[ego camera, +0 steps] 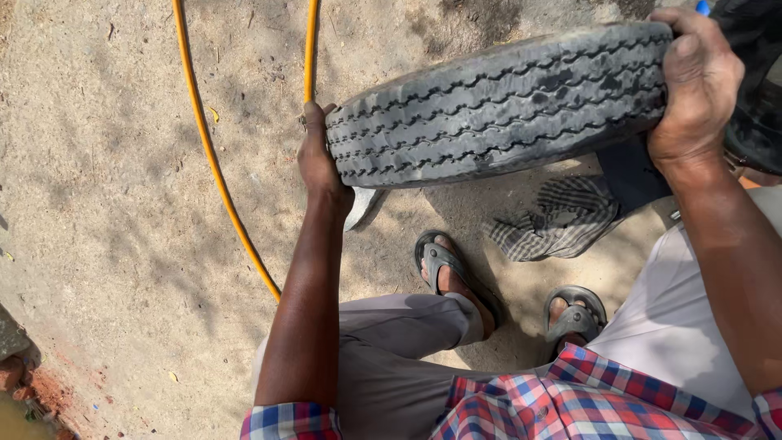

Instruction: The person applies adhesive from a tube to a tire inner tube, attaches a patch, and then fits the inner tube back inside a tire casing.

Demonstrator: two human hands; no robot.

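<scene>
Head view showed the left hand (316, 159) and right hand (692, 85) clamped on opposite ends of a worn grey rubber tyre (497, 102), held above sandy ground (106, 244) near an orange hose (213, 155).

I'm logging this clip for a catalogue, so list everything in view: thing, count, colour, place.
worn grey-black rubber tyre: one, grey-black, held off the ground at top centre, tread facing the camera
yellow-orange hose: two runs, yellow-orange, on the sandy ground at left
checked grey cloth: one, grey and white, on the ground under the tyre
sandy ground: pale brown, all around
dark sandals: two, dark grey, on the person's feet, lower centre
left hand: one, grip on the tyre's left end
right hand: one, grip on the tyre's right end
</scene>
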